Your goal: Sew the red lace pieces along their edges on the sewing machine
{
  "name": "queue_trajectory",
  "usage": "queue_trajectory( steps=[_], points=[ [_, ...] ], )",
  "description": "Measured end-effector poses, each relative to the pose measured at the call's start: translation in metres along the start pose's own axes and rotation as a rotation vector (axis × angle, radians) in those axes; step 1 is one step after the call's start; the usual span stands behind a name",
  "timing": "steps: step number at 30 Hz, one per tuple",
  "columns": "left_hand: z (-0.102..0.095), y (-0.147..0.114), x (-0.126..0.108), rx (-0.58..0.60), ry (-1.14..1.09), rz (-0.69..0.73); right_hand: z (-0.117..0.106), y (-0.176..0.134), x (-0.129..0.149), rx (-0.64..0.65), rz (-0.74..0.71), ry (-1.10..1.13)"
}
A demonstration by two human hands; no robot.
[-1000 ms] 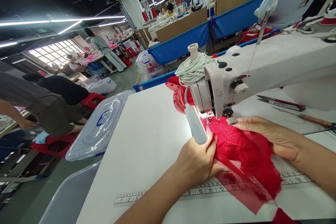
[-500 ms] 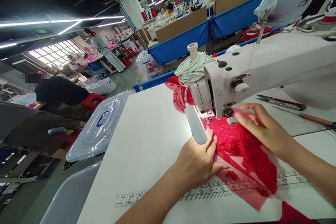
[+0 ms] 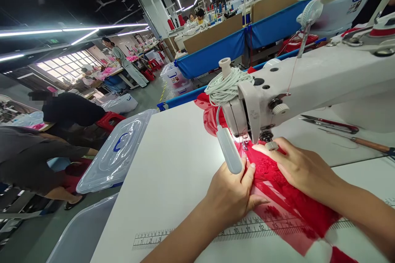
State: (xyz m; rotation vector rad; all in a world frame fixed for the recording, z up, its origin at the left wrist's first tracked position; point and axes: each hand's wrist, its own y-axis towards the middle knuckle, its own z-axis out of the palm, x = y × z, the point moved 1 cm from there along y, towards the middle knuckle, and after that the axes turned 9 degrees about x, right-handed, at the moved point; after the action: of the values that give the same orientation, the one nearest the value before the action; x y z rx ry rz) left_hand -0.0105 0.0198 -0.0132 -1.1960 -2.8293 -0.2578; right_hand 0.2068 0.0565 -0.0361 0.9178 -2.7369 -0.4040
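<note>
Red lace fabric (image 3: 262, 166) with a sheer mesh part lies under the presser foot (image 3: 245, 145) of a white sewing machine (image 3: 324, 78). My left hand (image 3: 230, 191) rests flat on the mesh just left of the lace, fingertips close to the foot, thumb spread out to the right. From the right, my right hand (image 3: 300, 168) grips the lace, its thumb stretched toward the foot below the machine's knob; the other fingertips are partly hidden. A grey lamp (image 3: 229, 150) on a bent neck hangs over my left fingertips.
Thread snips (image 3: 330, 123) and a wooden-handled tool (image 3: 367, 144) lie right of the machine. A printed ruler (image 3: 237, 232) runs along the table's front. Left of the table stands a clear lidded box (image 3: 119, 148). People sit and stand in the background.
My right hand has moved from beside the knob down and left onto the lace, thumb now near the presser foot. The lace's right end has shifted right. My left hand has stayed about in place.
</note>
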Motion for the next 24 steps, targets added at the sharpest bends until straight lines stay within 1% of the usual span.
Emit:
queue_trajectory(
  steps=[2,4,6,8,10,12,14,17,20,22,24],
  points=[
    [0.0,0.0,0.0,0.009,-0.001,-0.007,-0.002,-0.001,0.0,0.046,-0.031,-0.031],
    [-0.001,0.001,-0.001,-0.01,-0.009,-0.009,-0.003,0.0,0.002,0.091,-0.003,-0.057],
    [-0.001,0.001,-0.001,-0.046,-0.015,-0.008,-0.004,0.002,0.004,0.11,0.042,-0.094],
    [-0.001,0.002,-0.002,-0.071,-0.011,-0.007,-0.003,0.004,0.004,0.083,0.071,-0.141],
    [-0.002,0.003,-0.002,-0.085,-0.004,-0.003,-0.002,0.005,0.003,0.029,0.093,-0.177],
    [-0.002,0.003,-0.002,-0.101,-0.007,-0.001,-0.001,0.004,0.001,-0.026,0.083,-0.189],
    [-0.003,0.004,-0.002,-0.119,-0.015,-0.002,-0.002,0.002,-0.002,-0.052,0.036,-0.17],
    [-0.004,0.004,-0.002,-0.119,-0.02,-0.007,-0.01,0.0,-0.006,-0.088,-0.027,-0.127],
    [-0.003,0.003,-0.001,-0.12,-0.021,-0.008,-0.019,-0.001,-0.005,-0.205,-0.095,-0.094],
    [-0.002,0.003,-0.001,-0.119,-0.025,-0.01,-0.02,0.0,0.0,-0.264,-0.227,0.009],
    [-0.002,0.003,-0.001,-0.1,-0.037,-0.016,-0.016,0.001,0.005,-0.244,-0.353,0.126]
  ],
)
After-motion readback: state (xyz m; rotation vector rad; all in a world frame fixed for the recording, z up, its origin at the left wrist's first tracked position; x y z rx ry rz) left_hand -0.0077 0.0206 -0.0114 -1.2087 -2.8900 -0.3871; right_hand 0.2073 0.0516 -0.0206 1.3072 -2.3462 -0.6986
